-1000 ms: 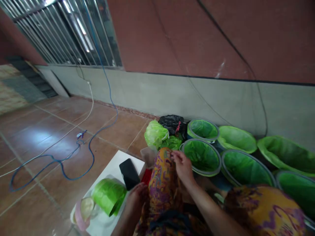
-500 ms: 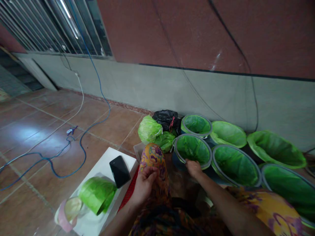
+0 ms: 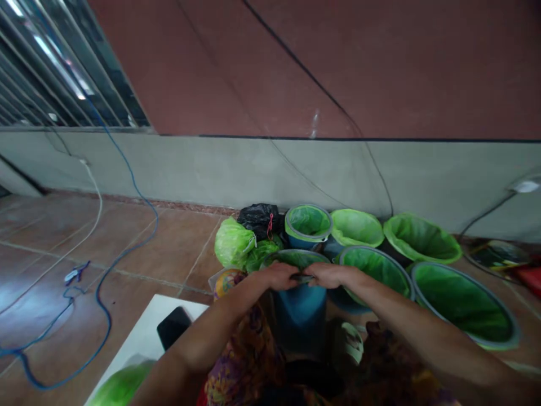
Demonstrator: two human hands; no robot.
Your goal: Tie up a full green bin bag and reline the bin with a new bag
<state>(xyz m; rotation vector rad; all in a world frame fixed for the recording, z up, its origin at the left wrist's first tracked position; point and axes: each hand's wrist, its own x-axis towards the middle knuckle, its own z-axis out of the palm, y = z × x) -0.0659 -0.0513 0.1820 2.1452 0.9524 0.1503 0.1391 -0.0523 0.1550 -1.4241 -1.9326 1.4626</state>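
Between my knees stands a blue trash bin with a grey rim and a green bag lining. My left hand is closed on the near side of its rim. Right beside it, my right hand grips the same rim, with the fingertips of both hands almost meeting. The fingers partly hide the rim's front edge. Behind this bin is a smaller-looking lined bin, and to its right another green-lined bin.
More lined bins stand to the right along the wall. A tied light-green bag and a black bag lie left of them. On a white board rests a phone. A blue cable winds over the tiles.
My left hand has moved right from above my knee onto the bin's rim. My right hand stays on that rim. The bin now sits more squarely before me, and the view has turned right.
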